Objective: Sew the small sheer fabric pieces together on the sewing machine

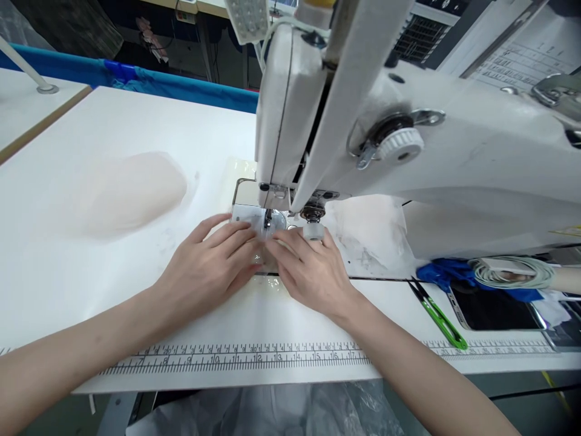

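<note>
Both hands are close together at the needle area of a white sewing machine (290, 109). My left hand (213, 260) lies left of the presser foot (267, 219), its bent fingertips pressed down beside a small pale, bluish flat patch (245, 213). I cannot tell whether that patch is cloth or part of the machine's plate. Just right of the foot, my right hand (313, 269) has its fingers bent and drawn together, partly under the white knob (313, 230). The two hands' fingertips nearly meet in front of the foot. Whatever lies beneath them is too small and covered to make out.
A printed ruler strip (245, 357) runs along the front edge of the white table (136, 266). Green-handled thread snips (438, 315), a phone (497, 307), a blue cloth (438, 271) and a coiled pale cord (512, 272) lie at the right. The machine's arm overhangs the right side.
</note>
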### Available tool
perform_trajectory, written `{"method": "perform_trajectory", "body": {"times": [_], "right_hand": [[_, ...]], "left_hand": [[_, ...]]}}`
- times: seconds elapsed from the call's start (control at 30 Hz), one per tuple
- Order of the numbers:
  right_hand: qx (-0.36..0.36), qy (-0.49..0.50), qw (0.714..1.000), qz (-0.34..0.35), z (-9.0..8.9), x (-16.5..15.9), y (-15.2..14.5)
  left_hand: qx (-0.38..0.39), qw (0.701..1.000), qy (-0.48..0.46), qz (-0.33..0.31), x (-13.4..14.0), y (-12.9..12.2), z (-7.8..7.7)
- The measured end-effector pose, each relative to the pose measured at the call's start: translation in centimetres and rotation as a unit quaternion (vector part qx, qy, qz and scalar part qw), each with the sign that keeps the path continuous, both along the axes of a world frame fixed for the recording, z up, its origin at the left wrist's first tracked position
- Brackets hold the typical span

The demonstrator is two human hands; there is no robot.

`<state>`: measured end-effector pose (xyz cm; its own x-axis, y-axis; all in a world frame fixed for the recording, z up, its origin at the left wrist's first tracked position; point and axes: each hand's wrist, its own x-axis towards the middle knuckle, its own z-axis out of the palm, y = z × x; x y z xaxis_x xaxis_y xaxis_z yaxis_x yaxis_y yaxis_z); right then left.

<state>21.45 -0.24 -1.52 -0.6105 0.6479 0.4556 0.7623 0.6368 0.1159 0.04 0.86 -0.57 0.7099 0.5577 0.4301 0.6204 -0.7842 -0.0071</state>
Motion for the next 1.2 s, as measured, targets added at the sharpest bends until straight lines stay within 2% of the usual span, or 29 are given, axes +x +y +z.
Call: {"method": "perform_trajectory", "body": {"times": [0.1,0.17,0.27,0.37,0.43,0.53,0.6,0.67,0.83,0.97,1.1,1.2], "right_hand": [[-0.011,0.017,0.998,0.054,-0.1,0.3,0.0],[-0.003,0.036,0.997,0.062,-0.3,0.3,0.1],[-0.019,0.065,0.996,0.055,-0.5,0.2,0.2],[-0.073,0.095,0.992,0.040,-0.4,0.1,0.2],[-0.097,0.105,0.989,0.037,-0.4,0.0,0.2],[-0.095,0.115,0.988,0.037,-0.5,-0.1,0.4],[-0.083,0.116,0.989,0.026,-0.6,-0.1,0.5],[-0.073,0.118,0.990,0.007,-0.6,-0.1,0.6],[-0.068,0.186,0.980,-0.008,-0.4,0.1,0.8],[-0.093,0.229,0.969,-0.025,-0.7,0.0,1.2],[-0.107,0.228,0.968,-0.019,-0.9,-0.1,1.3],[-0.101,0.200,0.974,-0.016,-0.7,-0.1,0.9]], "left_hand": [[-0.102,0.994,0.028,-0.010,-0.4,-1.1,1.0],[-0.133,0.989,0.060,-0.006,-0.4,-1.5,1.1],[-0.085,0.993,0.077,0.004,-0.2,-1.0,0.6],[-0.062,0.997,0.043,0.016,0.1,0.2,-0.2],[-0.132,0.991,-0.010,0.037,0.2,0.9,-0.3],[-0.274,0.953,-0.107,0.075,0.2,1.3,0.2],[-0.321,0.933,-0.143,0.083,0.2,1.3,0.6],[-0.308,0.937,-0.139,0.082,0.2,1.4,0.7],[-0.217,0.975,-0.036,0.032,0.0,2.3,0.3],[-0.210,0.977,-0.018,0.024,-0.4,3.2,0.0],[-0.225,0.974,-0.024,0.001,-0.8,3.8,0.0],[-0.151,0.988,-0.010,-0.018,-0.9,3.5,-0.1]]}}
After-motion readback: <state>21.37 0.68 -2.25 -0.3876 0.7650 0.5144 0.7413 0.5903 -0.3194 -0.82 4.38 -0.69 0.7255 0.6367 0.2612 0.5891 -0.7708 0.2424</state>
